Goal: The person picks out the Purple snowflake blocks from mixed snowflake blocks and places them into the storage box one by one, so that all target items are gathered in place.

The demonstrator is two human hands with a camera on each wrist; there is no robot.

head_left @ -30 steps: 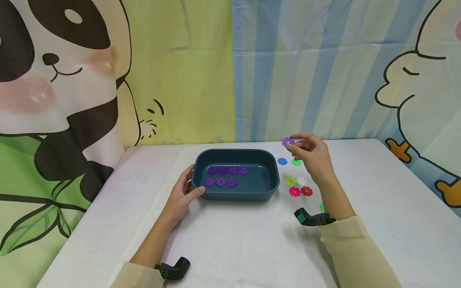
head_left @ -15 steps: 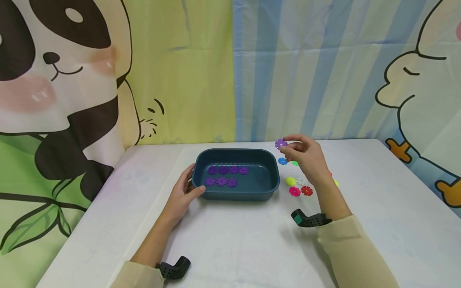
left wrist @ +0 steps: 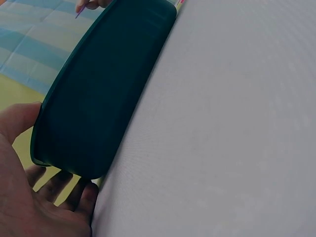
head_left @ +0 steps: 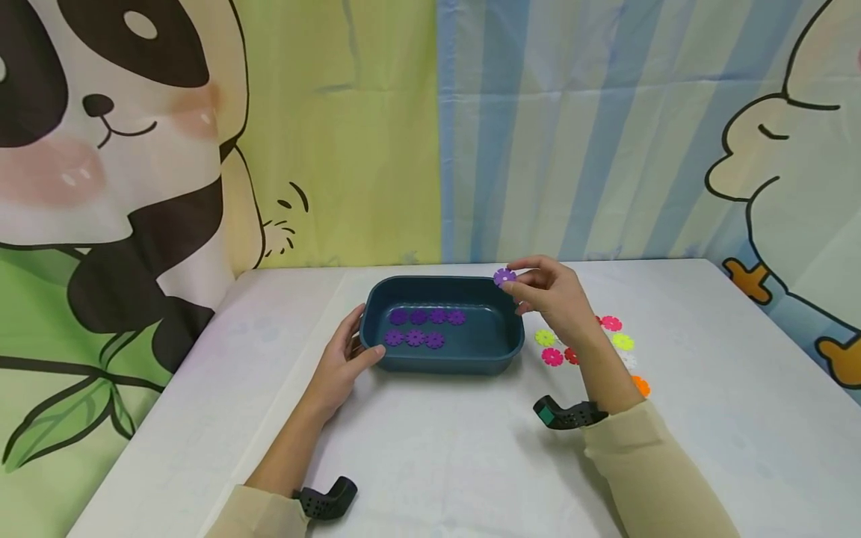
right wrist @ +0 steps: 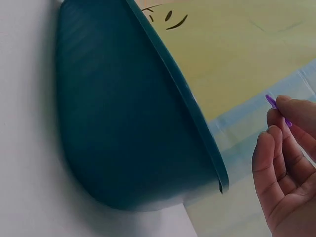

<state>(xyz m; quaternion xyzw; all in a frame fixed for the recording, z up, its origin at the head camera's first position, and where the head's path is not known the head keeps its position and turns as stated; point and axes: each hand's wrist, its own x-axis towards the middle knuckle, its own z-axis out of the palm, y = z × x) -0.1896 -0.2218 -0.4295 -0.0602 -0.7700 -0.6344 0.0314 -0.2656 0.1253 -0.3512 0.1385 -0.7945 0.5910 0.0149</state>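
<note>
In the head view, a dark teal plastic tub sits on the table with two rows of purple flower-shaped discs on its floor. My left hand grips the tub's left end. The left wrist view has the thumb at the rim and the fingers against the end wall. Between thumb and forefinger, my right hand pinches another purple flower-shaped disc, held up at the tub's back right corner. That disc appears edge-on in the right wrist view, beyond the tub's rim.
Right of the tub, loose discs lie on the white tabletop, among them yellow, pink and orange ones. My right forearm partly hides them. A printed curtain hangs behind the table.
My right hand has moved left with the purple disc, from over the loose discs to the tub's back right corner. My left hand and the tub have stayed in place.
</note>
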